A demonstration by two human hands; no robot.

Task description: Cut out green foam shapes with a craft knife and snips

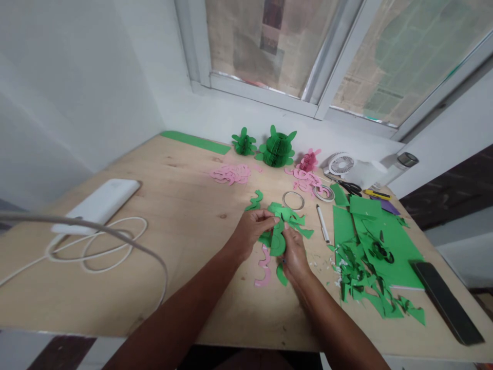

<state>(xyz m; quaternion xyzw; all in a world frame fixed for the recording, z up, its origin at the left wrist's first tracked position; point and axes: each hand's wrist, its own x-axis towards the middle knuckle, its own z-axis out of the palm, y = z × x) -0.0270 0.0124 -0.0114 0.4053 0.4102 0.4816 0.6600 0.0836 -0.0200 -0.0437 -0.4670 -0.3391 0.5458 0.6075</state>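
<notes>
A green paper cutout with curved edges (278, 243) is held upright between both hands near the middle of the table. My left hand (254, 230) pinches its upper left edge with thumb and fingers. On the other side, my right hand (295, 250) grips the cutout's right edge. Behind the hands lie more green paper pieces (296, 219), and a wavy green strip (254, 199) is beyond my left hand. A wavy pink strip (264, 272) lies below the cutout, beside a small green piece (282, 275) under my right hand.
Green paper figures (278, 149) and a pink one (308, 160) stand by the wall. Tape rings (324, 193), a white pen (322, 223), green scraps (358, 280), scissors (381, 252) and a dark phone (447, 303) lie right. At left are a white power bank (100, 205) and cable.
</notes>
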